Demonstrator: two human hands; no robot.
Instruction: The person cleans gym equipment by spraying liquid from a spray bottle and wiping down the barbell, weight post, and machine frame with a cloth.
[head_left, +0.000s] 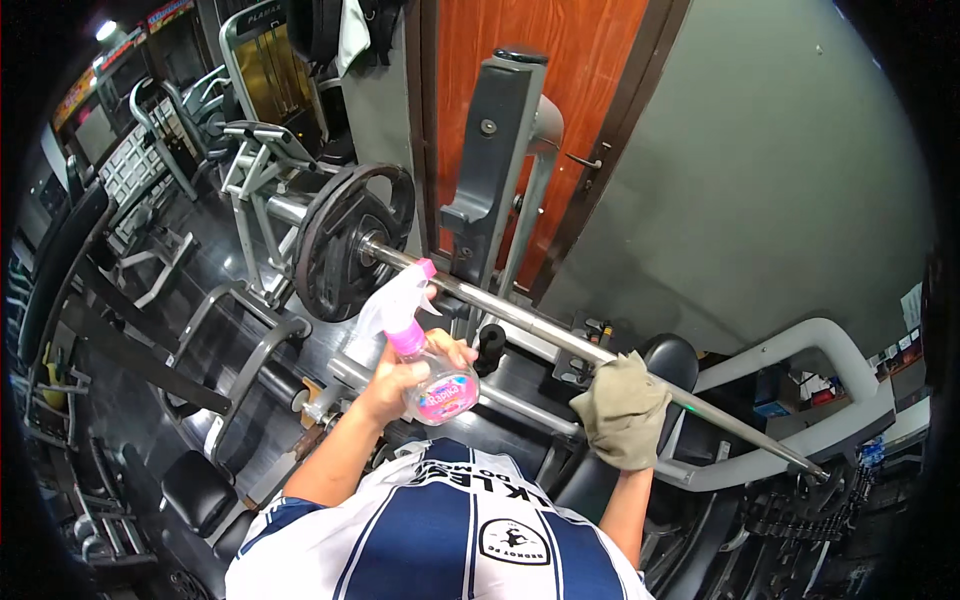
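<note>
My left hand grips a clear plastic spray bottle with a pink collar and a white trigger head, its pink nozzle tip close to the barbell. A steel barbell runs slantwise across the view in front of me. Over its right part lies a folded olive-beige cloth, which covers my right hand; the fingers are hidden, and the cloth is wrapped against the bar. Black weight plates sit on the barbell's left end.
An upright rack post with a bar hook stands behind the barbell, before a wooden door. A curved grey frame is at the right, beside a black pad. Gym machines fill the left side.
</note>
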